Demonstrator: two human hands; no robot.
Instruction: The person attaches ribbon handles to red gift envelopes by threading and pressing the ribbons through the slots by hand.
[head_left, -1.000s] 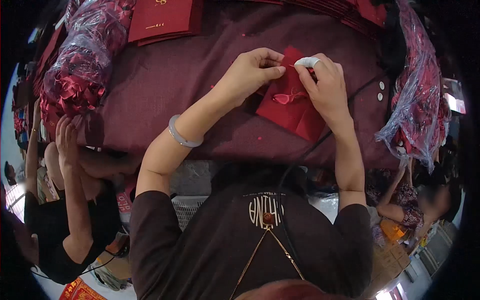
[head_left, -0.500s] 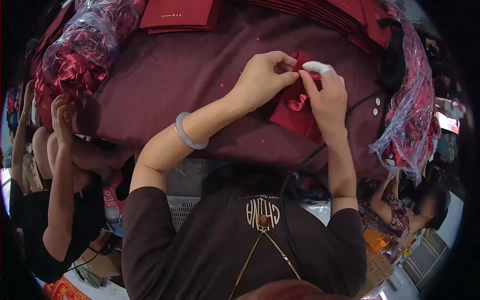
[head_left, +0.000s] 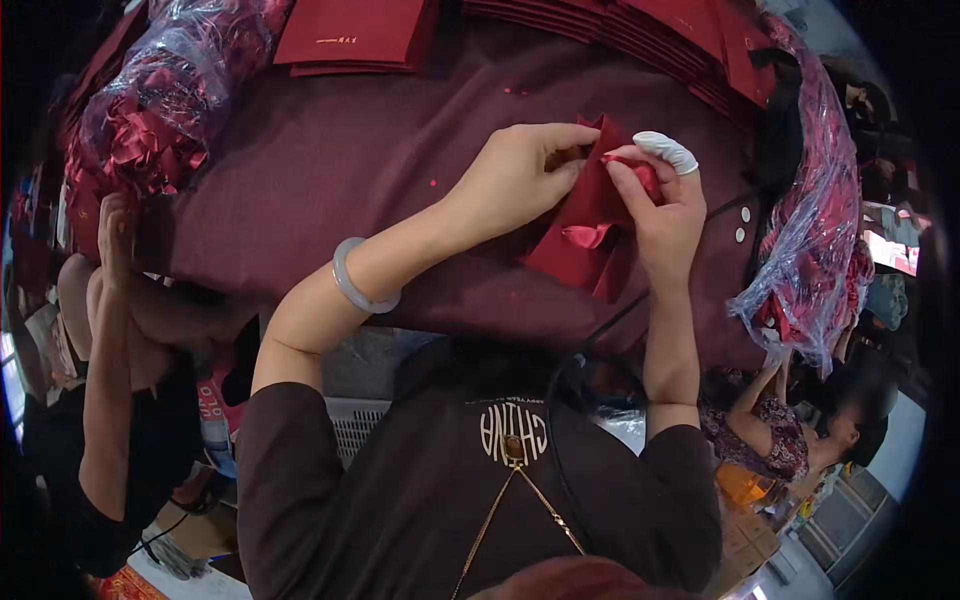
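Left grip (head_left: 520, 172) pinches the red gift bag (head_left: 588, 208) by its edge, seemingly to steady it, while right grip (head_left: 668, 212) holds glossy ribbon (head_left: 646, 181).

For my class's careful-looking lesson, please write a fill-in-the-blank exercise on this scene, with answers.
1. The left hand holds a folded item coloured ____.
2. The right hand wears a finger cover coloured ____.
3. On the shirt, the largest lettering reads ____.
4. The small white discs on the tablecloth number ____.

Missing words: red; white; CHINA; two.
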